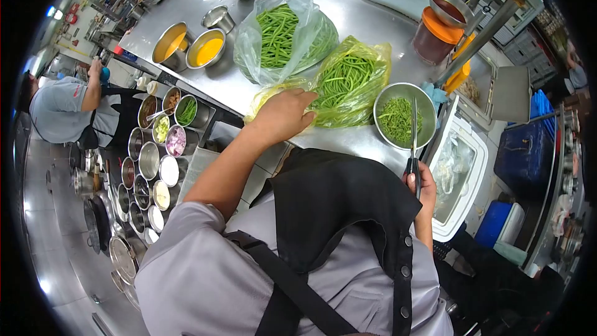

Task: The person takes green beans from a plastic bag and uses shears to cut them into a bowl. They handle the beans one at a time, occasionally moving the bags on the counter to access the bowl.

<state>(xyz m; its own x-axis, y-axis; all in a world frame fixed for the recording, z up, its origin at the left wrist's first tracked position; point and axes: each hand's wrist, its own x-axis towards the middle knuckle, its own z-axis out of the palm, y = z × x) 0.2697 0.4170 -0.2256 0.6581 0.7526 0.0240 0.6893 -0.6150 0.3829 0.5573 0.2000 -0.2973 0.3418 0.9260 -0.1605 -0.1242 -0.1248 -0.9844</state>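
My left hand (281,114) is over the near left edge of a yellow plastic bag (380,59) of long green beans (344,81). Its thumb and forefinger are apart, with the fingertips by the beans. In my right hand (424,188) are black-handled scissors (414,143), blades pointing away from me. The blades lie over a steel bowl (380,98) of finely cut green pieces (398,121). Behind the yellow bag stands a clear bag (249,53) with more green beans (277,36).
Two steel containers of yellow liquid (208,51) stand left on the steel table (348,15). An orange-lidded tub (433,40) is at right, above an open white cooler (479,162). Several ingredient pots (149,160) line the left, near another person (68,109).
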